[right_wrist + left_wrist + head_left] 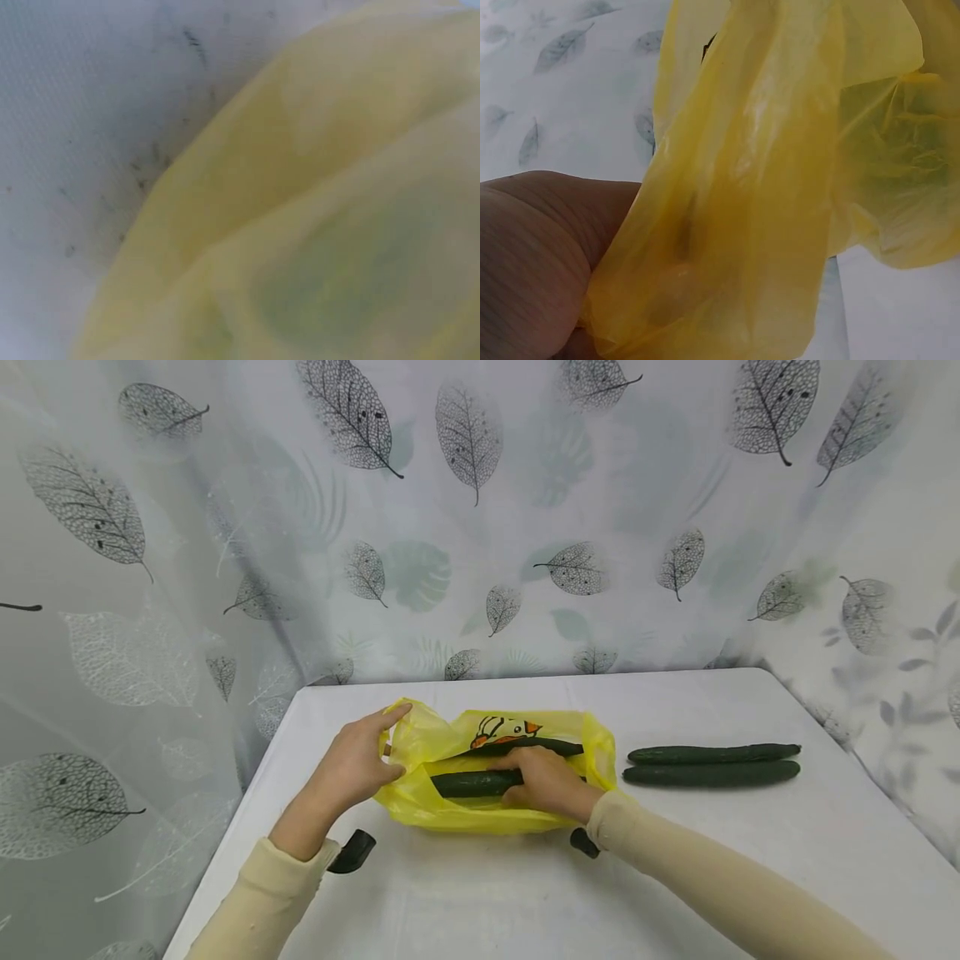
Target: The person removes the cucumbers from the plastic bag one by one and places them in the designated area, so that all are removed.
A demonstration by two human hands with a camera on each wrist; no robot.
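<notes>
Yellow plastic bag, head view: right hand, nearer, gripping a cucumber inside, its long axis running leftward toward the left hand, which pinches the bag's edge; left wrist view: bag against that hand; right wrist view: blurred bag, grip indiscernible.

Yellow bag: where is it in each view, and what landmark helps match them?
Head: the bag sits below centre, on the table.
Left wrist: across the middle and right.
Right wrist: right and lower part, blurred.
Landmark: leaf-print backdrop, behind it in head, upper left in left wrist; not identifiable in right wrist.
</notes>
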